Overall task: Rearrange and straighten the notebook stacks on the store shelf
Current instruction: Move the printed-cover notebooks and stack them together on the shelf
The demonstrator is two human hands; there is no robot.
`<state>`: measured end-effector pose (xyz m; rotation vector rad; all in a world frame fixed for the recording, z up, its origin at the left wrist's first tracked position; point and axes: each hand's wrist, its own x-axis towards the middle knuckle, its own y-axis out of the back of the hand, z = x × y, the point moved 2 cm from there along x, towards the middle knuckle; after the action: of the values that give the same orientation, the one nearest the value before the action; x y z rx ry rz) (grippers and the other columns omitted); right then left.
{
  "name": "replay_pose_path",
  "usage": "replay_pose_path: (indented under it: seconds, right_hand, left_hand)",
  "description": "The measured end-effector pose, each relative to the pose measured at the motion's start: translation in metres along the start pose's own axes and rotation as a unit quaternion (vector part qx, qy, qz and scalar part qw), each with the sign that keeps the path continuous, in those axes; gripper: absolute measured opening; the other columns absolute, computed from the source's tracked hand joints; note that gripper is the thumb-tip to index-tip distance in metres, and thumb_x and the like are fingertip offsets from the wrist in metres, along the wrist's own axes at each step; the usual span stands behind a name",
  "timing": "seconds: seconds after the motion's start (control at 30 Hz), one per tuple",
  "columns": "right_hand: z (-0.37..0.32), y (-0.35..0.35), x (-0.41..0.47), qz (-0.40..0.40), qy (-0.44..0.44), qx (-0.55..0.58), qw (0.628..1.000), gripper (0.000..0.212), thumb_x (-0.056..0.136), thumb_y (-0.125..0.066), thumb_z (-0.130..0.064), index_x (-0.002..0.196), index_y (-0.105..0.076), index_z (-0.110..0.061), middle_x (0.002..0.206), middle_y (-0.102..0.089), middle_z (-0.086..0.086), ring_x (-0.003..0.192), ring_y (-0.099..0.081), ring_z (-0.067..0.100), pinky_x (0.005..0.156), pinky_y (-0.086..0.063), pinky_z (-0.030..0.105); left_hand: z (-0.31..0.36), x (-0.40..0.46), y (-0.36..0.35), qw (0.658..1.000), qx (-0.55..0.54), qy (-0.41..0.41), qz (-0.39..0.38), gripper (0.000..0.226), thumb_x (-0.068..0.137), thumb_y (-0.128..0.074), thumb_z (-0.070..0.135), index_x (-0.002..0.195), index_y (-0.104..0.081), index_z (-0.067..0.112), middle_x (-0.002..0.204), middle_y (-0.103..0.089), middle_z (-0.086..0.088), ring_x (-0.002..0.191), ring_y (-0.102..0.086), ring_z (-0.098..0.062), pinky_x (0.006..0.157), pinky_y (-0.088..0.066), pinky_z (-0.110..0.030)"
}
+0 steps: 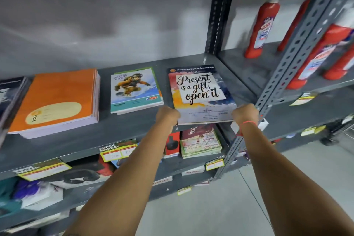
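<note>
A notebook stack with the cover "Present is a gift, open it" (201, 90) lies at the right end of the grey shelf (107, 134), its near edge hanging past the shelf front. My left hand (167, 114) grips its near left corner and my right hand (245, 113) grips its near right corner. Left of it lies a thin stack with a snowboarder cover (135, 90). Further left sits a thick orange notebook stack (55, 101). A dark stack (11, 92) shows at the far left edge.
A perforated grey upright (287, 59) stands just right of my right hand. Red bottles (262, 28) stand on the neighbouring shelf. The lower shelf holds booklets (201, 142) and boxed goods. Yellow price tags (118, 151) hang on the shelf front.
</note>
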<state>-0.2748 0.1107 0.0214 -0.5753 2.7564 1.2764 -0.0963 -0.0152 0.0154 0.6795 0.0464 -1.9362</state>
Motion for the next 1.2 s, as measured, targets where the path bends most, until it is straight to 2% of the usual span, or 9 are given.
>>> replay_pose_path:
  seconds: [0.1,0.17,0.23,0.3,0.43,0.67,0.87,1.03,1.2]
  right_hand:
    - [-0.001,0.008,0.006,-0.029,-0.031,0.030,0.999,0.035,0.081,-0.056,-0.002,0.113,-0.055,0.011,0.116,-0.061,0.027,0.104,-0.061,0.039,0.084,-0.051,0.040]
    - [-0.003,0.013,0.005,-0.075,-0.041,0.049,0.995,0.035,0.082,-0.058,-0.004,0.113,-0.053,0.010,0.095,-0.064,0.019,0.086,-0.064,0.033,0.065,-0.059,0.031]
    - [-0.005,0.017,0.003,-0.112,-0.037,0.058,0.991,0.038,0.081,-0.060,-0.005,0.117,-0.054,0.007,0.074,-0.053,0.007,0.074,-0.055,0.023,0.039,-0.049,0.024]
    - [-0.004,0.021,0.002,-0.117,-0.051,0.083,0.988,0.035,0.080,-0.062,-0.002,0.113,-0.056,0.008,0.068,-0.048,0.008,0.068,-0.051,0.023,0.044,-0.043,0.030]
    - [-0.004,0.024,0.004,-0.104,-0.042,0.057,0.992,0.033,0.078,-0.066,-0.003,0.107,-0.056,0.011,0.063,-0.047,0.008,0.074,-0.053,0.025,0.078,-0.049,0.038]
    - [-0.032,0.029,-0.012,-0.104,-0.006,0.120,0.987,0.015,0.077,-0.065,-0.004,0.091,-0.059,0.000,0.070,-0.051,0.012,0.063,-0.049,0.025,0.045,-0.039,0.031]
    - [-0.097,0.002,-0.065,-0.090,0.049,0.251,0.963,0.020,0.070,-0.067,0.006,0.063,-0.055,-0.008,0.081,-0.057,0.012,0.062,-0.055,0.019,0.057,-0.050,0.033]
    - [-0.169,-0.058,-0.149,-0.149,0.108,0.298,0.937,0.021,0.070,-0.067,0.004,0.090,-0.065,-0.003,0.076,-0.059,0.011,0.061,-0.056,0.018,0.050,-0.044,0.024]
    - [-0.238,-0.132,-0.248,-0.198,0.169,0.294,0.920,0.024,0.071,-0.065,0.003,0.060,-0.056,-0.016,0.068,-0.055,0.004,0.057,-0.054,0.016,0.046,-0.049,0.019]
  left_hand:
    - [0.001,0.002,-0.001,1.000,0.002,0.010,0.001,0.016,0.078,-0.054,-0.009,0.087,-0.046,0.001,0.061,-0.038,-0.008,0.051,-0.035,-0.017,0.053,-0.033,-0.028]
    - [0.001,0.001,0.000,1.000,0.006,0.005,0.001,0.015,0.077,-0.053,-0.009,0.076,-0.044,0.001,0.059,-0.036,-0.008,0.049,-0.032,-0.018,0.048,-0.028,-0.025]
    - [0.000,0.000,0.001,1.000,0.000,-0.001,0.003,0.024,0.077,-0.053,-0.010,0.062,-0.040,0.005,0.057,-0.034,-0.008,0.049,-0.030,-0.019,0.047,-0.026,-0.024]
    - [-0.001,-0.001,0.002,1.000,-0.006,-0.012,0.009,0.025,0.075,-0.054,-0.009,0.058,-0.041,0.004,0.056,-0.034,-0.009,0.049,-0.029,-0.021,0.050,-0.026,-0.025]
    - [0.007,-0.009,0.004,0.999,-0.017,-0.040,0.010,0.011,0.073,-0.056,-0.007,0.069,-0.053,0.003,0.057,-0.041,-0.008,0.051,-0.036,-0.020,0.056,-0.033,-0.027]
    - [0.030,-0.021,0.036,0.995,-0.029,-0.091,0.016,0.025,0.073,-0.057,-0.006,0.056,-0.046,0.010,0.058,-0.045,-0.010,0.065,-0.045,-0.025,0.065,-0.034,-0.030]
    - [0.030,-0.028,0.124,0.986,-0.052,-0.141,0.069,0.024,0.069,-0.056,-0.006,0.052,-0.045,0.006,0.052,-0.038,-0.009,0.049,-0.034,-0.022,0.054,-0.030,-0.023]
    - [0.013,-0.032,0.248,0.966,-0.082,-0.172,0.177,0.027,0.068,-0.059,-0.002,0.053,-0.049,0.017,0.061,-0.052,-0.001,0.070,-0.049,-0.022,0.063,-0.039,-0.026]
    - [-0.016,-0.036,0.388,0.948,-0.060,-0.183,0.254,0.026,0.067,-0.057,0.001,0.049,-0.048,0.018,0.067,-0.055,-0.007,0.071,-0.049,-0.021,0.061,-0.038,-0.027]
